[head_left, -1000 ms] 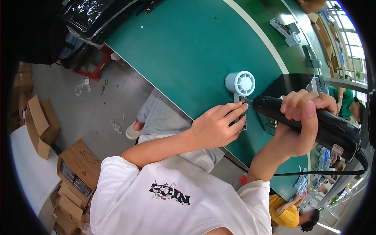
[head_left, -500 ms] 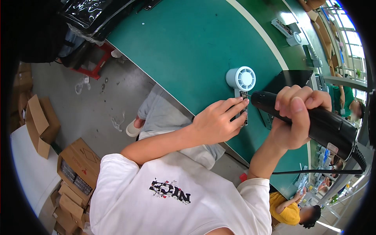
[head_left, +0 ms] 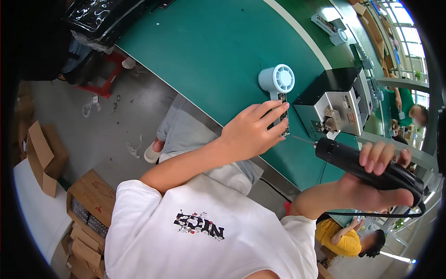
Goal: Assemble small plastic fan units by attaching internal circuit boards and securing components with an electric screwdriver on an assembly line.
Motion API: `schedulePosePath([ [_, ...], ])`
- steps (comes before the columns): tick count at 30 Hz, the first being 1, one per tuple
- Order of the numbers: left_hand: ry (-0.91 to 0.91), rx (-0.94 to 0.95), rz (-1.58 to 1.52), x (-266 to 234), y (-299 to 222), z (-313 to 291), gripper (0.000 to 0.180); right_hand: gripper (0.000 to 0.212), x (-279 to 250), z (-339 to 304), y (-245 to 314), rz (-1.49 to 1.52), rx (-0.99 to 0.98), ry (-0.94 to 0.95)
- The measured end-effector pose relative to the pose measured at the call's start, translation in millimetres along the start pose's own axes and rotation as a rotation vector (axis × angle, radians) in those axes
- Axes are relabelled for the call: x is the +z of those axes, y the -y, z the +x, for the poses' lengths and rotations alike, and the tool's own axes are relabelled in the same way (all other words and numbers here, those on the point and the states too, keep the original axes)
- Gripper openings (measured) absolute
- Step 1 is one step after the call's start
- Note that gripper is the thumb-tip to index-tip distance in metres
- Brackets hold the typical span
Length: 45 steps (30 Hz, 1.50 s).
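A light blue handheld fan lies on the green bench, its round grille facing up and right. Its handle has no cover on the upper side, so a narrow circuit board shows. My left hand grips the handle, with fingertips resting across the board. In my right hand is a black electric screwdriver, tilted so its thin bit points left. The bit's tip hovers just right of the handle's lower end, apart from it. Whether a screw sits on the tip is too small to tell.
A black and silver box-shaped machine, like a screw feeder, stands right of the fan. The screwdriver's cable runs beneath my right forearm. Another fan lies farther back. Cardboard boxes sit on the floor at left. Other people work at right.
My right hand has drawn the screwdriver down and right, away from the board's upper part, uncovering the machine. My left hand still holds the fan. The whole view has shifted slightly.
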<state>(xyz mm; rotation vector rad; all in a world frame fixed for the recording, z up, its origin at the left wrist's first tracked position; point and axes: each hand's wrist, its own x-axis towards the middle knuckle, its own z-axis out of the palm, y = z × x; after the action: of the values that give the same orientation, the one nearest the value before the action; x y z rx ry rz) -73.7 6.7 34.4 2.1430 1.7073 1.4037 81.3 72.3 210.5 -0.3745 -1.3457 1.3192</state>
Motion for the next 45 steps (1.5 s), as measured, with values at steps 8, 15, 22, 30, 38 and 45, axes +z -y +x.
schedulePosePath([
  [8, 0.084, 0.001, 0.034, 9, -5, 9, 0.031, 0.061, -35, -15, -16, -0.022, 0.051, -0.220],
  [15, 0.109, -0.009, 0.039, 12, -4, 8, 0.031, 0.055, -46, -11, -23, -0.011, 0.069, -0.302],
  [22, 0.110, -0.008, 0.038, 11, -3, 8, 0.030, 0.077, -37, -7, -17, 0.025, 0.020, -0.211],
  [30, 0.007, -0.041, -0.060, 7, 2, 3, 0.028, 0.077, -27, -20, -29, -0.027, -0.172, -0.088],
  [38, 0.007, -0.043, -0.070, 5, 1, 3, 0.028, 0.080, -7, -28, -36, -0.003, -0.139, -0.107],
  [45, 0.007, -0.041, -0.073, 5, 2, 2, 0.029, 0.079, 1, -28, -47, -0.042, -0.135, -0.148],
])
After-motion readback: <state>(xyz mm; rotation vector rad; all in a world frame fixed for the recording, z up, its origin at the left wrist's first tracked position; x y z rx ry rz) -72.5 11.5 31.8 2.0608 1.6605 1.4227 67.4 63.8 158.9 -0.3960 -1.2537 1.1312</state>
